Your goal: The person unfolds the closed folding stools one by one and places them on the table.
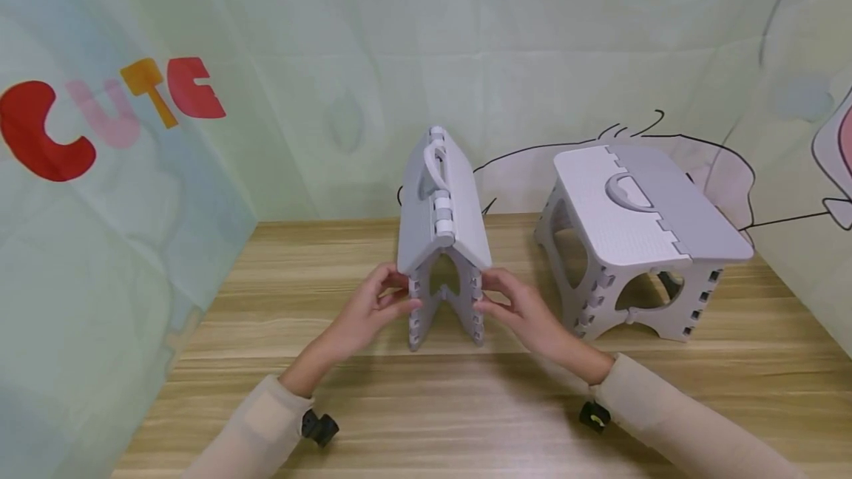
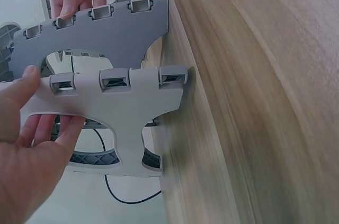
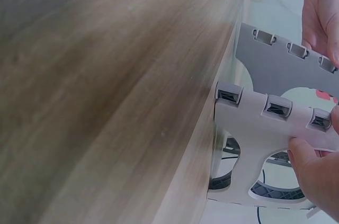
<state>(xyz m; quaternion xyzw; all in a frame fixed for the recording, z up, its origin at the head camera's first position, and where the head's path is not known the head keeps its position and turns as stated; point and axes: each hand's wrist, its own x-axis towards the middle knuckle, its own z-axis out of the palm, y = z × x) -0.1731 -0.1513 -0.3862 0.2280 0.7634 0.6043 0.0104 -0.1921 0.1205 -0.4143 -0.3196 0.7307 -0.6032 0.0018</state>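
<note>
A grey-white plastic folding stool stands partly folded on the table, its top bent into a steep ridge like a roof. A loop handle sticks up from that ridge. My left hand grips the left leg panel at its near edge, thumb in front and fingers behind, as the left wrist view also shows. The near edge of the right leg panel is pinched by my right hand. Between the two leg panels a narrow gap shows. Both panels' lower ends meet the table.
To the right, a second folding stool stands fully unfolded, its top flat. Wood-grain table runs beneath everything. Printed cloth hangs behind and at the sides. Black devices sit at both cuffs.
</note>
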